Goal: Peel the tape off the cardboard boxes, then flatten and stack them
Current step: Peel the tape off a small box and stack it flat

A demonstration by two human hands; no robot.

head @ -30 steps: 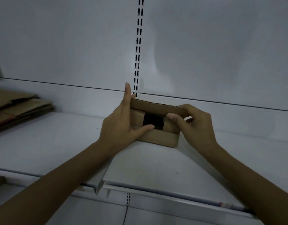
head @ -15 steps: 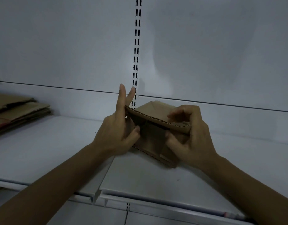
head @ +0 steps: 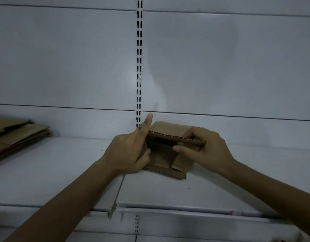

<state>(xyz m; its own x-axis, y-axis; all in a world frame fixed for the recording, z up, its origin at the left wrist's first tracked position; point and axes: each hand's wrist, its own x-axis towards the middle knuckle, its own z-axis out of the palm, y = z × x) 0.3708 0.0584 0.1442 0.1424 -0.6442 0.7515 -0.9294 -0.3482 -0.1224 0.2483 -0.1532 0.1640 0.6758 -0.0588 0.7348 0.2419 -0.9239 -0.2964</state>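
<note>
We judge the step in hand to be flattening a small cardboard box (head: 165, 154), and to do it well we press opposite walls toward each other along the box's own creases, keeping the flaps from buckling, with one hand steadying while the other folds. The box sits on the white shelf (head: 63, 172), just in front of the back panel, its open side facing us so the dark inside shows under the corrugated top edge. Our left hand (head: 128, 152) grips the box's left wall, fingers curled around it and the index finger pointing up. Our right hand (head: 204, 151) is closed in a pinch on the right end of the top edge, thumb below and fingers above. So the box lies between the two hands, touching both. We cannot tell whether any tape remains on it. A stack of flattened cardboard (head: 18, 137) waits well apart at the shelf's left end, the likely place for this one.
</note>
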